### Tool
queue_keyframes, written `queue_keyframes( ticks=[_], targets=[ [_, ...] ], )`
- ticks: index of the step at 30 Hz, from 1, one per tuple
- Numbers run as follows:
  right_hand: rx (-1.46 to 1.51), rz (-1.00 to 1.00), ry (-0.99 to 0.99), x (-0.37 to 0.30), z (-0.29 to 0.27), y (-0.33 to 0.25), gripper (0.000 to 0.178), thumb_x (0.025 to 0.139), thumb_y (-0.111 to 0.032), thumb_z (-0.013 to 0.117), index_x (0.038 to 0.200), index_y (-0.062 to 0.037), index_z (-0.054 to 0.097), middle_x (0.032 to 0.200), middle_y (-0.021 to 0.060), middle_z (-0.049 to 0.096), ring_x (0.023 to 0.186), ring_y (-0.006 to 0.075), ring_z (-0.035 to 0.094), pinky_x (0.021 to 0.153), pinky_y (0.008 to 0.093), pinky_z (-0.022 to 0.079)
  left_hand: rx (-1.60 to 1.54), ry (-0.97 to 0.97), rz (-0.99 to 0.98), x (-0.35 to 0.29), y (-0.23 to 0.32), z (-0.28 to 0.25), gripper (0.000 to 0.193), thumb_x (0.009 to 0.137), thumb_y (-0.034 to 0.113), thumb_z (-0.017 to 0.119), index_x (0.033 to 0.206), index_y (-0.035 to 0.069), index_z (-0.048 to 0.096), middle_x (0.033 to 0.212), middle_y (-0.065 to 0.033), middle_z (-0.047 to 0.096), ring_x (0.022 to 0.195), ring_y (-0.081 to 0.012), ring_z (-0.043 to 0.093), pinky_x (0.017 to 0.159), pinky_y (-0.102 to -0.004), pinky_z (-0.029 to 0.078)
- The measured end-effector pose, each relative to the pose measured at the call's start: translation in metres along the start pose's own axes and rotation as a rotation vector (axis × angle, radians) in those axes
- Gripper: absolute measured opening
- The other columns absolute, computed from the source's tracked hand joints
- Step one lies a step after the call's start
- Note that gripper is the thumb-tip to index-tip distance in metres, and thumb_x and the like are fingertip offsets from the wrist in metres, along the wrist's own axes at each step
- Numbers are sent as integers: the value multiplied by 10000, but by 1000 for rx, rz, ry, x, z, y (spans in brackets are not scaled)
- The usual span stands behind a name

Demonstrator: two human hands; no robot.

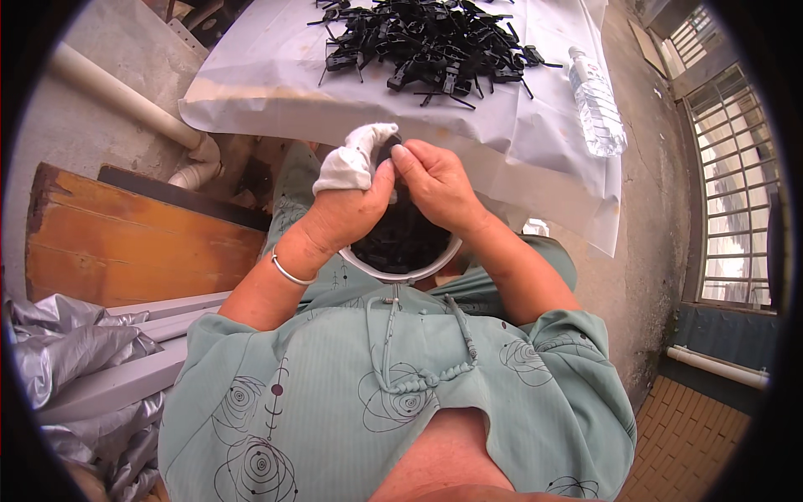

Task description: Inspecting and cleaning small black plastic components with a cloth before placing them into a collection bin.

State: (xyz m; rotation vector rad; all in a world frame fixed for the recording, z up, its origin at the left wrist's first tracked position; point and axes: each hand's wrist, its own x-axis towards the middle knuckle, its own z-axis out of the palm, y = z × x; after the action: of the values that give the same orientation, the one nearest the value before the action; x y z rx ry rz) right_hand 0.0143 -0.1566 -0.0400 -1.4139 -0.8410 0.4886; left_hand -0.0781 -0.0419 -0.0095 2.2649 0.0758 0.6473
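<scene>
I am pinching a small black part point(390, 153) between my cloth-wrapped left hand point(355, 197) and right hand point(435, 184), fingers closed, above the bowl point(435, 261). Risk: cloth slipping, part dropping past the rim.

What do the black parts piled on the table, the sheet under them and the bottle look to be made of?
Black parts: likely moulded plastic, matte, with thin prongs. Sheet: looks like thin plastic film, whitish and creased with a soft sheen. Bottle: clear ribbed plastic, see-through.

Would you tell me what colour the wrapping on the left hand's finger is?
White: the wrapping on the left hand shows best in the head view.
</scene>
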Motion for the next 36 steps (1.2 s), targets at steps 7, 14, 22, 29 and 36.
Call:
queue_keyframes(
  ticks=[7,14,22,29,36],
  targets=[
    [-402,-146,-131,-3,-16,-7,147,773,-88,634,906,-26,623,626,59,511,553,121,448,553,259,416,-999,-40,-491,1,-7,-9,268,895,36,423,1162,28,396,812,-49,531,513,-51,416,441,-190,365],
    [-199,-177,-120,-3,-17,-9,126,765,-72,663,867,-30,603,653,-9,542,571,60,469,536,216,407,-783,-182,-452,-2,-5,-16,321,860,35,384,1180,22,397,813,-35,512,517,-47,401,444,-189,355],
    [482,276,-122,-4,-6,-12,129,830,-132,636,760,-67,549,601,-75,428,515,4,355,446,162,284,-790,-359,-404,2,7,-21,321,836,84,411,1150,22,414,815,-9,491,604,-36,395,502,-180,362],
    [-112,-43,-115,-6,-12,-17,215,908,-207,508,800,-25,552,623,-8,484,556,83,432,511,236,379,-614,-260,-368,-3,-2,-16,232,839,79,424,1061,20,457,809,-4,490,650,-22,405,525,-173,368],
    [-334,-65,-173,-3,-9,-16,228,886,-183,493,772,7,546,637,126,531,556,203,454,567,311,415,-212,-160,-125,-6,1,-1,212,801,71,428,997,3,472,817,-147,538,773,-286,514,720,-356,416]
  ],
)
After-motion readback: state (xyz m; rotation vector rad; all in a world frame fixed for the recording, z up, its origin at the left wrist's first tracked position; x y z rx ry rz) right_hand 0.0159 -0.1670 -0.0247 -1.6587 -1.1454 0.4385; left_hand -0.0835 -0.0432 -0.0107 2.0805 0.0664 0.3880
